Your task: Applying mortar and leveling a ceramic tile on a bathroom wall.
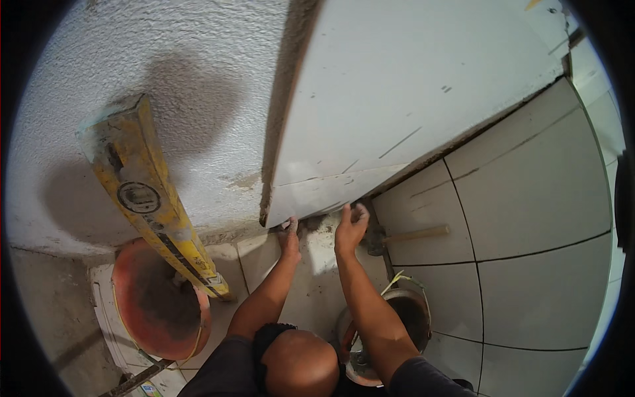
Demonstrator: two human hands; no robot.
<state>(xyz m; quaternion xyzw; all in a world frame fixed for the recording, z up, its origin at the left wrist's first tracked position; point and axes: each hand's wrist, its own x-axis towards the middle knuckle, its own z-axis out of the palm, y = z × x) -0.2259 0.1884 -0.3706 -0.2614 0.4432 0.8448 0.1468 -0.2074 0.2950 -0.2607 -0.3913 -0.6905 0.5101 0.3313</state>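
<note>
A large white wall tile (397, 92) stands against the rough plastered wall (185, 79). My left hand (289, 237) touches the tile's lower left corner, fingers curled under its bottom edge. My right hand (350, 227) presses at the bottom edge a little to the right, fingers bent against the tile. Both forearms rise from the lower edge. My bent knee (301, 364) shows below them.
A yellow spirit level (155, 198) leans on the wall at left, its foot by an orange bucket (155, 298) of grey mortar. A hammer (397, 238) lies on the white floor tiles (529, 218). A dirty metal bucket (403, 317) stands by my right arm.
</note>
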